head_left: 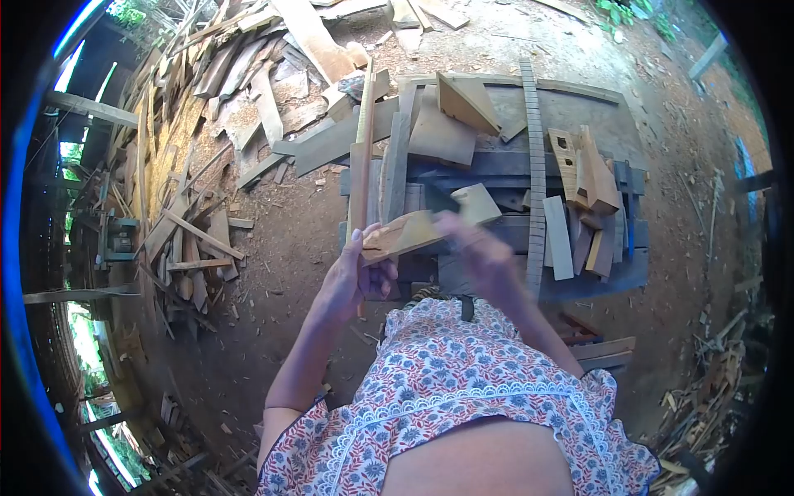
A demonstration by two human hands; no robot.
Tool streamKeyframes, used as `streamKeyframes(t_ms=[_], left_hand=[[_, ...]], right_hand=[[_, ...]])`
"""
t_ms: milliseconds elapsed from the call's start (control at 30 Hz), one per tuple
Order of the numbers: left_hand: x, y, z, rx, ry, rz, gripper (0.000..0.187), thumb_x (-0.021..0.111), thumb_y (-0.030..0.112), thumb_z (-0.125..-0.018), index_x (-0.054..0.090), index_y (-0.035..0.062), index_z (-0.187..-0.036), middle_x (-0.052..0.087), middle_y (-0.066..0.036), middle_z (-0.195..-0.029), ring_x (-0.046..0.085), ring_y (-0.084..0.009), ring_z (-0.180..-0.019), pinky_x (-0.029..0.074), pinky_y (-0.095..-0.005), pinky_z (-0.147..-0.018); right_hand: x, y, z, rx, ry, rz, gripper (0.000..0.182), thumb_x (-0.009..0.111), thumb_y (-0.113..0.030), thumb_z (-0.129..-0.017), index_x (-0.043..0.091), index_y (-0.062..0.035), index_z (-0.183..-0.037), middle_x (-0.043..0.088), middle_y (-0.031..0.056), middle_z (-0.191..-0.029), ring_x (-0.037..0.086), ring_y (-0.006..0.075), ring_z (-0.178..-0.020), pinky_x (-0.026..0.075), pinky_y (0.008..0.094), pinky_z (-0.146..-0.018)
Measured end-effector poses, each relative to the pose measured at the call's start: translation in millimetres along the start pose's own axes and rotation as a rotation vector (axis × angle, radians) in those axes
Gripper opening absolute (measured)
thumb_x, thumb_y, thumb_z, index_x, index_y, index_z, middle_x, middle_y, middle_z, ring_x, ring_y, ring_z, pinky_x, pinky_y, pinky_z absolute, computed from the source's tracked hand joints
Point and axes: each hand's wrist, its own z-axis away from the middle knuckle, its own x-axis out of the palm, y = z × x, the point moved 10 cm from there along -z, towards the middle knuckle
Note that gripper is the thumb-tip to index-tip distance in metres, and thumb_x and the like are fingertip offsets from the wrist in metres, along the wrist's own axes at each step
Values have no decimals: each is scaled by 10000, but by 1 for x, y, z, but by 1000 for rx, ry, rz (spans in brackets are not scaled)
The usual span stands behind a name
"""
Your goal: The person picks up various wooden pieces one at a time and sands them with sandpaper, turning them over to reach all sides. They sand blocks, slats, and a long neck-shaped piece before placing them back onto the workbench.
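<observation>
My left hand (351, 277) grips one end of a short, light-brown piece of wood (405, 236), its thumb on top and fingers curled beneath. The piece is held up in front of my body, over the near edge of the workbench. My right hand (488, 258) is at the far right end of that piece, smeared by motion, and I cannot tell what its fingers hold. Just beyond it lies a pale wood block (477, 204), and a dark, blurred triangular shape (439, 198) shows beside the block.
On the workbench (612, 277) are a long notched strip (534, 157), a wedge-shaped offcut (465, 103) and several wood pieces (591, 174) at the right. Long narrow boards (364, 165) stick out at the left. Scrap wood (186, 240) is heaped on the dirt floor.
</observation>
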Motion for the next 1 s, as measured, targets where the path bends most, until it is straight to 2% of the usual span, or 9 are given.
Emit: streamKeyframes(t_ms=[33,100,200,333,467,533,633,867,1000], left_hand=[[14,1,0,-3,-1,-3,553,210,442,-989,413,5,-1260,596,-104,-874,577,-123,-680,486,-265,-587],[-1,4,8,28,411,172,572,217,460,-984,382,13,-1301,585,-95,-850,565,-120,-664,478,-264,-563],[1,2,6,1,322,104,587,229,474,-979,340,28,-1345,573,-85,-830,553,-125,-628,465,-259,-531],[-9,-3,-4,108,117,-32,639,221,515,-965,316,21,-1359,568,-77,-753,536,-120,-574,452,-265,-504],[-16,-7,-2,97,146,-70,684,219,556,-950,303,18,-1365,554,-70,-695,522,-116,-551,449,-268,-503],[-16,-9,2,97,144,10,671,288,555,-943,350,16,-1338,567,-73,-698,544,-122,-558,462,-254,-520],[-26,-12,4,58,164,-188,547,348,432,-958,439,-25,-1244,608,-121,-780,602,-143,-627,496,-252,-554],[-28,-16,13,97,140,-306,444,459,287,-908,472,-52,-1194,611,-130,-799,609,-164,-646,516,-267,-593],[-29,-23,21,80,142,-317,440,474,251,-906,458,-66,-1210,608,-133,-814,613,-167,-674,519,-281,-629]], right_hand=[[21,-21,-5,-77,-77,-5,378,523,18,-835,557,-78,-1198,564,135,-1224,550,280,-1131,449,385,-968],[45,-43,-8,-155,-149,-10,391,526,25,-818,563,-80,-1192,556,137,-1237,537,283,-1148,433,392,-988],[63,-34,-3,-195,-184,-35,405,520,33,-795,571,-72,-1183,548,136,-1249,512,290,-1178,404,397,-1016],[51,76,20,75,-71,143,401,457,46,-810,570,-68,-1177,548,129,-1248,531,306,-1146,429,398,-986],[26,240,74,518,-1,215,335,438,-42,-870,565,-98,-1174,598,179,-1112,595,342,-985,488,429,-850],[13,278,87,791,-220,426,320,391,-80,-919,567,-95,-1186,609,208,-1059,599,357,-973,495,435,-819],[2,246,60,692,-187,396,322,398,-66,-904,574,-96,-1172,618,191,-1050,601,359,-962,496,433,-826],[55,61,11,-60,-269,149,444,439,85,-799,559,-92,-1188,558,119,-1234,527,284,-1154,424,376,-990],[41,151,30,-1,-177,394,373,480,-3,-809,583,-93,-1155,583,122,-1198,558,282,-1110,435,391,-969]])
